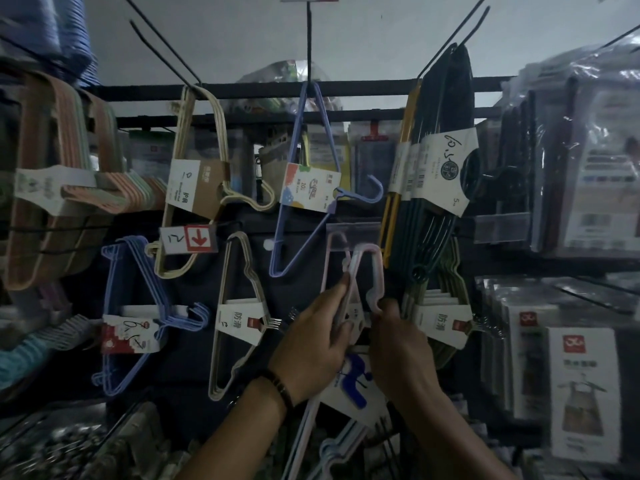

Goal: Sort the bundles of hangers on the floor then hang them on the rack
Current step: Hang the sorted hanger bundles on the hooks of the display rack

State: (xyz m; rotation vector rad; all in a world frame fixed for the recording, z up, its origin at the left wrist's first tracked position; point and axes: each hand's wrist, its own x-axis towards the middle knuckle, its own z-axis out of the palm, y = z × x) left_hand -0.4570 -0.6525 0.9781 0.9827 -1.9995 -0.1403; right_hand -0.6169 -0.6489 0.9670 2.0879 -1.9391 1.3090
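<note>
We grip the pale pink hanger bundle (355,270) at lower centre, left hand (311,341) and right hand (401,344) fingers clamped on it. Let us guide its top over the peg behind the clear tag holder (353,233), avoiding the dark green bundle (436,202).

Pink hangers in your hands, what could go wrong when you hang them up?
The pink hanger bundle sits right at the clear tag holder, so it might snag there. The dark green bundle hangs close beside it; hooks could tangle. If the left hand and right hand let go early, it may drop.
</note>
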